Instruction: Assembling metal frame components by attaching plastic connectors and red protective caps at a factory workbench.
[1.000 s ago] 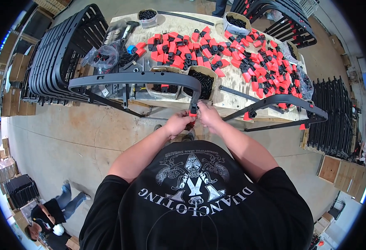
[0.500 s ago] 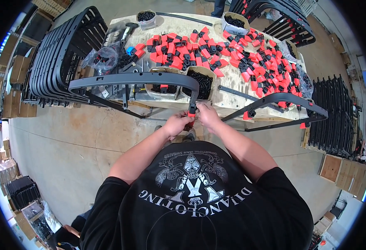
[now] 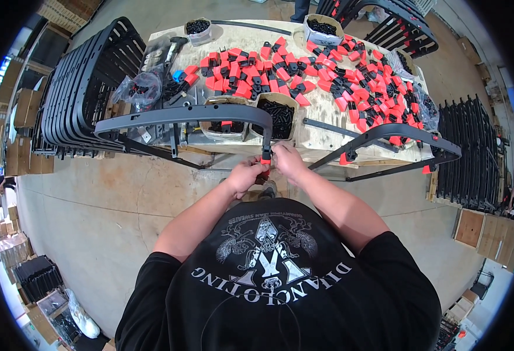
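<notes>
A dark grey bent tube frame [image 3: 184, 114] runs across the table's near side, its rounded corner turning down toward me. At the lower end of that tube is a red and black plastic piece [image 3: 265, 161]. My left hand [image 3: 245, 177] is closed round this piece from the left, fingertips on its red part. My right hand [image 3: 289, 161] has its fingers curled against the tube end from the right; what lies between its fingertips is hidden. Behind my hands stands an open box of small black parts [image 3: 277, 117], with a second box [image 3: 239, 137] to its left.
Many red and black plastic pieces [image 3: 233, 71] cover the wooden table [image 3: 195, 55]. A hammer [image 3: 174, 50] and clear bag [image 3: 137, 92] lie at left. Another bent frame [image 3: 388, 133] is at right. Stacked frames stand left [image 3: 81, 96] and right [image 3: 467, 158].
The whole view has shifted slightly, so the table sits a little further left. My hands stay at the tube end with only slight movement of the fingers.
</notes>
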